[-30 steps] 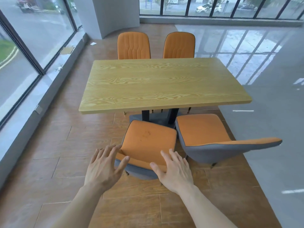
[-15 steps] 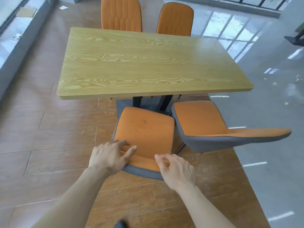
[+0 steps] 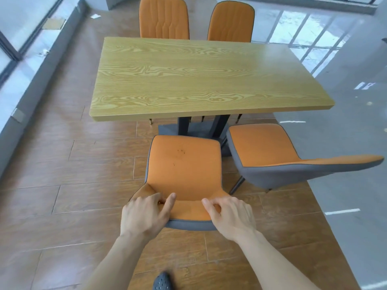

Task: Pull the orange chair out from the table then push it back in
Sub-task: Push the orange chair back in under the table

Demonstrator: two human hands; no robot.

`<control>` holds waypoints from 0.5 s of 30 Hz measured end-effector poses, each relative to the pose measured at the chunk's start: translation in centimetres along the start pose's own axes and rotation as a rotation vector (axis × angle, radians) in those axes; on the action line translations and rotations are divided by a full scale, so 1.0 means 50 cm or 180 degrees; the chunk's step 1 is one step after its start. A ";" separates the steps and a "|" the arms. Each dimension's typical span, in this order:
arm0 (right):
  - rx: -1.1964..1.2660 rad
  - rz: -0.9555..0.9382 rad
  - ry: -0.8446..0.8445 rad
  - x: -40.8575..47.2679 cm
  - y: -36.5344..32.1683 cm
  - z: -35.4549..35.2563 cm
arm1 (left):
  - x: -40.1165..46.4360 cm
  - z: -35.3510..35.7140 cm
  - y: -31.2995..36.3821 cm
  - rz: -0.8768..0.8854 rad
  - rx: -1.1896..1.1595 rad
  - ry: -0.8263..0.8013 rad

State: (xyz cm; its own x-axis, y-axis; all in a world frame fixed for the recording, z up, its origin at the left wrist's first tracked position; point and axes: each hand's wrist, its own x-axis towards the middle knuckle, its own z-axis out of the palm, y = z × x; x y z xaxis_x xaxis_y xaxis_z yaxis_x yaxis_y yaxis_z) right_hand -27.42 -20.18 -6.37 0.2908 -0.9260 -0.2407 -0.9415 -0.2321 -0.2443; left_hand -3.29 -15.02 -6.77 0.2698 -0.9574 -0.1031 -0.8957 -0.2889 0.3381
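Observation:
An orange chair (image 3: 184, 166) with a grey back shell stands in front of me, its seat fully out from under the wooden table (image 3: 201, 80). A gap of floor shows between the seat's front and the table edge. My left hand (image 3: 146, 214) grips the top left of the backrest, fingers curled over the rim. My right hand (image 3: 230, 214) grips the top right of the same backrest. The chair's legs are hidden beneath the seat.
A second orange chair (image 3: 270, 155) stands close on the right, turned sideways. Two more orange chairs (image 3: 164, 17) sit at the table's far side. A window wall (image 3: 25, 59) runs along the left. My dark shoe (image 3: 163, 281) shows at the bottom.
Both hands went from open above the backrest to closed on its top edge. The chair seat now lies farther from the table edge, and the view has tilted down.

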 end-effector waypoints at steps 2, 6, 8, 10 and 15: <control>0.0014 -0.0117 0.0010 0.000 0.008 -0.003 | -0.028 0.005 0.005 -0.0154 -0.0020 0.0055; 0.0001 -0.0256 0.0178 0.018 0.010 -0.016 | -0.045 0.010 0.016 -0.0328 -0.0045 0.0189; 0.0005 -0.0237 0.0262 0.036 0.003 -0.026 | -0.027 0.005 0.016 -0.0337 -0.0017 0.0253; -0.0021 -0.0180 0.0363 0.055 -0.003 -0.031 | 0.001 0.000 0.013 -0.0283 0.0009 0.0251; -0.0024 -0.0134 0.0472 0.083 -0.014 -0.021 | 0.039 0.000 -0.006 -0.0177 -0.0056 0.0365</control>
State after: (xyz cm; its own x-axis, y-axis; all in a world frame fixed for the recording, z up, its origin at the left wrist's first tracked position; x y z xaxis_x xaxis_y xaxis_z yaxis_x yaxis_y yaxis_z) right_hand -25.74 -24.15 -6.23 0.3023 -0.9491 -0.0888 -0.9304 -0.2735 -0.2441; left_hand -2.48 -16.77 -7.07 0.3583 -0.9335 -0.0149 -0.8722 -0.3404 0.3512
